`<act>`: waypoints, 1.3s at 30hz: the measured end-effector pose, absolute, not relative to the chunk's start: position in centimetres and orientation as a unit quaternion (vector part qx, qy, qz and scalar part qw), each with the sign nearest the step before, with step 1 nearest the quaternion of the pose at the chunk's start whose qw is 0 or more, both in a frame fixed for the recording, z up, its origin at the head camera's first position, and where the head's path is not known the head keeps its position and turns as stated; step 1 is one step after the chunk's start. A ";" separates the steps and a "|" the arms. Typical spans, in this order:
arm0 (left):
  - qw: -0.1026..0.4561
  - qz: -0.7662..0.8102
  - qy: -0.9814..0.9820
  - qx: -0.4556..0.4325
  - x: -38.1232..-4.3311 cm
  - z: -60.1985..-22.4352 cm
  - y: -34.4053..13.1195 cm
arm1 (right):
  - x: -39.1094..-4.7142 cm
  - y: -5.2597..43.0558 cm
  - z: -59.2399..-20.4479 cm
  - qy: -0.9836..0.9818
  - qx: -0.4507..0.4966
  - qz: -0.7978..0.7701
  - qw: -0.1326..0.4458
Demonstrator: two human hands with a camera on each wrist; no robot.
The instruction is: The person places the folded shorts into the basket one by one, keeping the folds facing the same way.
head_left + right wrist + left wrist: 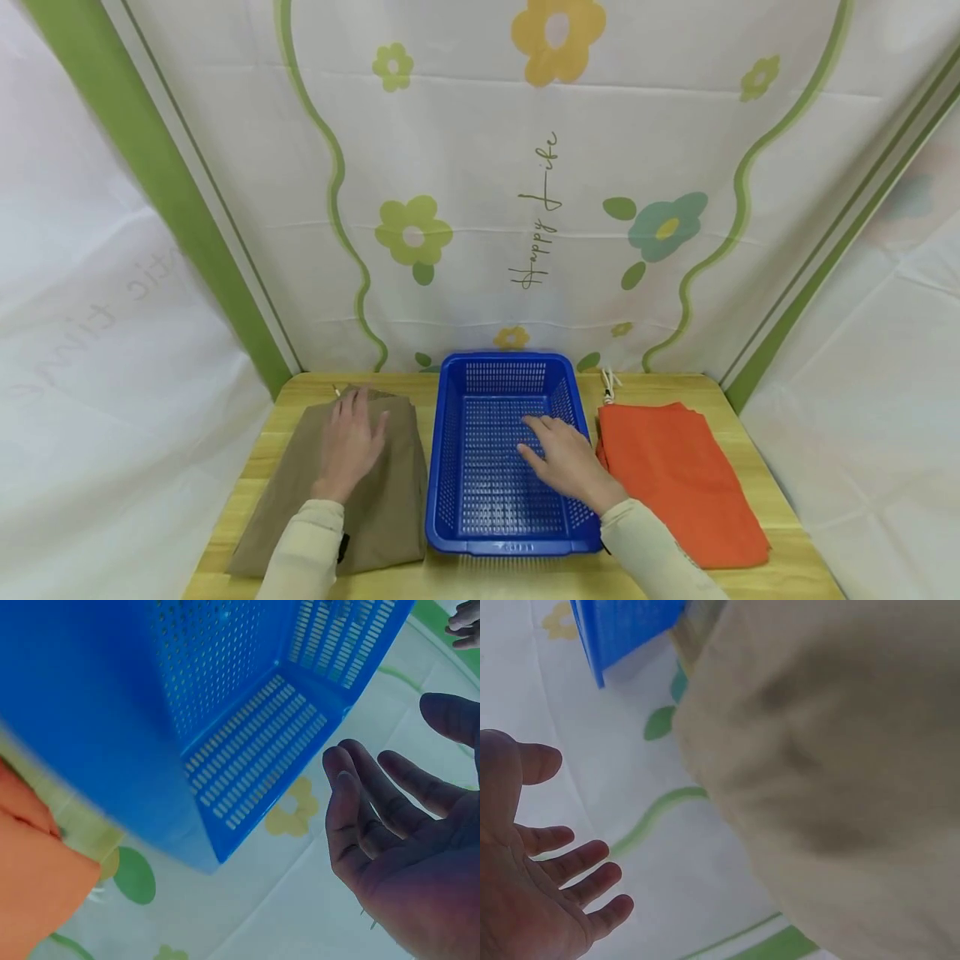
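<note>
My left hand hovers over a folded khaki-brown cloth on the left of the table. In the left wrist view its fingers are spread and loosely bent, with nothing in them and a gap to the cloth. Over the right part of a blue plastic basket is my right hand, also holding nothing. The right wrist view shows its fingers relaxed and apart from the basket wall. Nothing lies inside the basket.
Right of the basket lies a folded orange cloth with a knotted white cord at its far left corner. All stand on a wooden table. White flower-printed curtains hang behind and at both sides.
</note>
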State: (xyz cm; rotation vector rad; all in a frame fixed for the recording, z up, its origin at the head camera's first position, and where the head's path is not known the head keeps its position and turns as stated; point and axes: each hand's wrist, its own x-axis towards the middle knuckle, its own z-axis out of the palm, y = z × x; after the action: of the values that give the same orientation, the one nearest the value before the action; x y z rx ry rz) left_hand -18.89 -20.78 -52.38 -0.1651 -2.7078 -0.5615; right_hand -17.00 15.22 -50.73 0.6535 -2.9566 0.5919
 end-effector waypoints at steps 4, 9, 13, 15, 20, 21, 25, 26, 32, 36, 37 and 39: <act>0.182 -0.218 -0.958 -0.041 -18.6 -53.0 -22.3 | -16.6 14.7 -50.7 -0.955 0.215 0.204 0.016; 0.160 -0.231 -0.960 -0.013 -18.1 -53.7 -24.2 | -16.2 14.2 -50.9 -0.953 0.219 0.210 0.000; 0.127 -0.236 -0.963 0.010 -17.4 -54.3 -25.7 | -15.9 14.0 -51.1 -0.949 0.235 0.209 -0.005; 0.110 -0.237 -0.965 0.024 -17.1 -54.7 -26.4 | -15.8 13.9 -51.1 -0.947 0.244 0.207 -0.006; 0.072 -0.228 -0.969 0.062 -16.2 -55.6 -27.9 | -15.7 13.4 -50.9 -0.942 0.267 0.203 -0.021; 0.066 -0.227 -0.969 0.069 -16.0 -55.8 -28.2 | -15.7 13.2 -50.9 -0.941 0.271 0.201 -0.026; 0.056 -0.229 -0.968 0.087 -15.6 -56.3 -28.9 | -15.7 12.1 -50.4 -0.938 0.283 0.195 -0.041; 0.055 -0.228 -0.968 0.089 -15.5 -56.4 -29.0 | -15.7 11.8 -50.2 -0.937 0.286 0.195 -0.043; 0.030 -0.231 -0.967 0.101 -15.0 -56.6 -29.8 | -15.6 9.7 -49.3 -0.932 0.302 0.193 -0.057; 0.020 -0.233 -0.966 0.112 -14.9 -56.8 -30.4 | -15.5 8.5 -48.8 -0.930 0.311 0.187 -0.059; 0.020 -0.235 -0.965 0.113 -14.8 -56.9 -30.5 | -15.5 8.2 -48.8 -0.930 0.312 0.187 -0.060; 0.018 -0.234 -0.965 0.118 -14.7 -57.0 -30.8 | -15.4 7.7 -48.6 -0.929 0.313 0.186 -0.060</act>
State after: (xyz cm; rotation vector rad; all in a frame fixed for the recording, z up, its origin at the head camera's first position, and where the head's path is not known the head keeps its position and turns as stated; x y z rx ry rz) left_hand -14.71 -30.84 -57.02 0.3673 -2.9968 -0.7272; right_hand -15.38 7.66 -48.62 1.0238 -3.0355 0.6090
